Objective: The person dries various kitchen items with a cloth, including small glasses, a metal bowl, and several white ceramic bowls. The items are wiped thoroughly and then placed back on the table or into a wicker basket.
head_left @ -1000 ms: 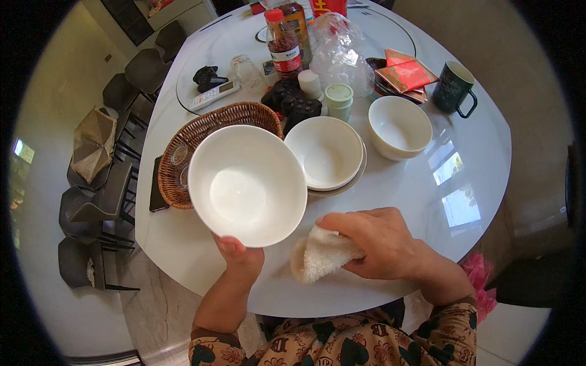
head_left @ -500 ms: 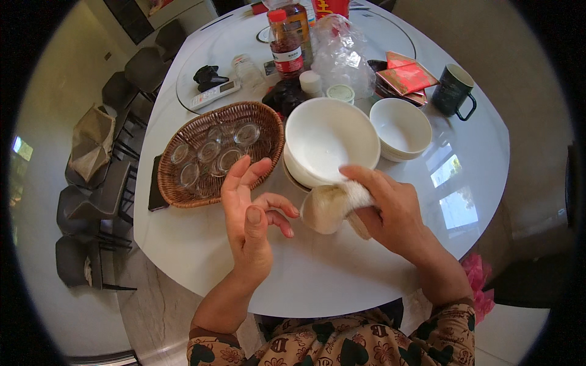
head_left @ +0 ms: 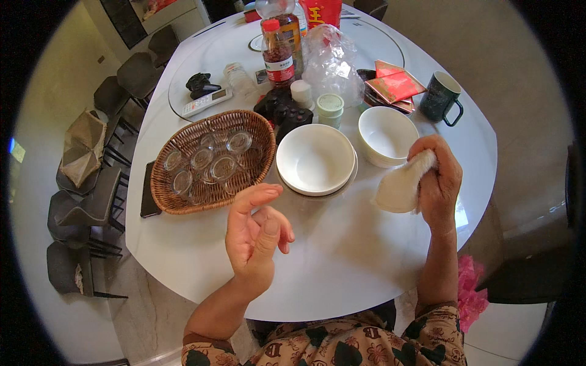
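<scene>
My right hand grips a cream-coloured cloth, which hangs to the left of the fingers above the table's right side. My left hand is raised above the near side of the table, fingers loosely bent and apart, holding nothing. Beyond and between the hands, a stack of white bowls rests on the table. To its right stands another white bowl, close behind the cloth. Left of the stack lies a brown wicker basket with several clear glass cups inside.
A dark mug and red packets are at the back right. Behind the bowls stand a lidded tub, a red-capped bottle and a clear plastic bag. A white remote lies beyond the basket.
The front white bowl, earlier larger and higher in view, now sits low on its stack. My right hand has moved right and away from it with the cloth. My left hand stays empty.
</scene>
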A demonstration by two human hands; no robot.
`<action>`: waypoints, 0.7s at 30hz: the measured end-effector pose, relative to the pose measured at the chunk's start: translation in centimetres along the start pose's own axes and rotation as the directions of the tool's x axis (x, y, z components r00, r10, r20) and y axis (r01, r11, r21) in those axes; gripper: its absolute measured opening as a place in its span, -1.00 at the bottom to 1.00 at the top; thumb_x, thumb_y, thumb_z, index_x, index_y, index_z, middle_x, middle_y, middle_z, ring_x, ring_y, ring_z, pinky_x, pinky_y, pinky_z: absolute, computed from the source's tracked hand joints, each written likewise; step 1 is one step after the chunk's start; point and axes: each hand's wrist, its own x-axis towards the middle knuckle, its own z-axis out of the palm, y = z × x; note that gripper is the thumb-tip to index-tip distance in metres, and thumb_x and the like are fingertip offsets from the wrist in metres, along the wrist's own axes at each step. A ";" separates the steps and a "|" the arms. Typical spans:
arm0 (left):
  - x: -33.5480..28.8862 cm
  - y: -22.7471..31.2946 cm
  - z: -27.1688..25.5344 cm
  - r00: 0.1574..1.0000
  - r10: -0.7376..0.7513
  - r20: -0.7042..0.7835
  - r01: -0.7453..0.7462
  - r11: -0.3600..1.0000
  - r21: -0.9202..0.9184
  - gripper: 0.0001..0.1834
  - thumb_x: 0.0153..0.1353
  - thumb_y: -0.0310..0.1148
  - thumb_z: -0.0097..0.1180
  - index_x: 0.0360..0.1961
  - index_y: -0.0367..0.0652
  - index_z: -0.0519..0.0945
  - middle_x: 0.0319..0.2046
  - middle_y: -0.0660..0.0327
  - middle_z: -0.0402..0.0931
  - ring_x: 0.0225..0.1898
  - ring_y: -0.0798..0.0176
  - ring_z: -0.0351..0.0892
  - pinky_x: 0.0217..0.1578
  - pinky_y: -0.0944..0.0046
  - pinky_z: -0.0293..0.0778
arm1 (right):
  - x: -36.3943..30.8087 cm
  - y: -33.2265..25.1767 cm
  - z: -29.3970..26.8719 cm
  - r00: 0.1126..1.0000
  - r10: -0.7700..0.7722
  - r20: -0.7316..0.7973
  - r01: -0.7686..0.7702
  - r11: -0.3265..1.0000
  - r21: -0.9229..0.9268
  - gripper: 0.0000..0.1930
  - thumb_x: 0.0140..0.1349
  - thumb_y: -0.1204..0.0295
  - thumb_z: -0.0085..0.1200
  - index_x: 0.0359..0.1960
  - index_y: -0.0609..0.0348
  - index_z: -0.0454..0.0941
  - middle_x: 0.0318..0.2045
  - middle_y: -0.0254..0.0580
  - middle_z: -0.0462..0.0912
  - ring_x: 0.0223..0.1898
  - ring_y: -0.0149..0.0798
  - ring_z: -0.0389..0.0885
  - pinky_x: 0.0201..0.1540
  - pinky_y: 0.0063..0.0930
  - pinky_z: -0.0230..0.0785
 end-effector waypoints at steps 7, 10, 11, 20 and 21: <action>-0.1 -0.2 0.3 0.998 -0.043 0.042 0.043 0.999 0.001 -0.69 0.28 -0.40 0.00 0.01 -0.23 0.33 0.07 0.01 0.26 -0.52 0.38 0.42 -0.66 0.49 0.32 | -0.4 1.0 1.7 0.986 -0.019 0.164 0.113 0.804 -0.584 -0.90 0.06 0.45 0.13 -0.37 0.12 0.54 -0.51 -0.21 0.50 -0.59 -0.11 0.53 -0.50 -0.30 0.37; -0.2 -0.3 0.4 0.997 -0.055 0.053 0.054 0.998 0.012 -0.70 0.27 -0.41 0.02 0.00 -0.24 0.34 0.06 0.02 0.26 -0.51 0.38 0.42 -0.66 0.48 0.32 | -0.4 1.0 2.6 0.991 -0.055 0.118 0.119 0.758 -0.641 -0.91 0.11 0.42 0.11 -0.39 0.14 0.52 -0.42 -0.22 0.49 -0.57 -0.11 0.55 -0.48 -0.26 0.41; -0.2 -0.3 0.3 0.997 -0.058 0.056 0.057 0.998 0.019 -0.70 0.26 -0.42 0.03 -0.01 -0.24 0.34 0.06 0.02 0.26 -0.52 0.39 0.41 -0.66 0.48 0.32 | -0.4 0.9 2.7 0.993 -0.056 0.108 0.112 0.765 -0.634 -0.92 0.11 0.43 0.10 -0.40 0.14 0.52 -0.42 -0.22 0.49 -0.56 -0.11 0.55 -0.48 -0.26 0.42; -0.2 -0.3 0.3 0.994 -0.061 0.093 0.057 0.997 0.045 -0.74 0.24 -0.50 0.02 -0.05 -0.25 0.36 0.02 0.03 0.28 -0.52 0.39 0.41 -0.66 0.47 0.34 | -0.4 2.5 2.3 0.984 0.012 0.178 0.120 0.690 -0.714 -0.93 0.14 0.48 0.07 -0.35 0.10 0.58 -0.36 -0.27 0.60 -0.49 -0.14 0.61 -0.41 -0.35 0.47; -0.3 -0.2 0.3 0.994 -0.063 0.093 0.059 0.997 0.047 -0.74 0.23 -0.51 0.02 -0.06 -0.25 0.36 0.01 0.04 0.28 -0.52 0.40 0.41 -0.65 0.47 0.34 | -0.4 2.5 2.3 0.986 -0.005 0.166 0.122 0.699 -0.704 -0.93 0.15 0.49 0.07 -0.35 0.11 0.58 -0.36 -0.26 0.60 -0.48 -0.14 0.61 -0.40 -0.35 0.47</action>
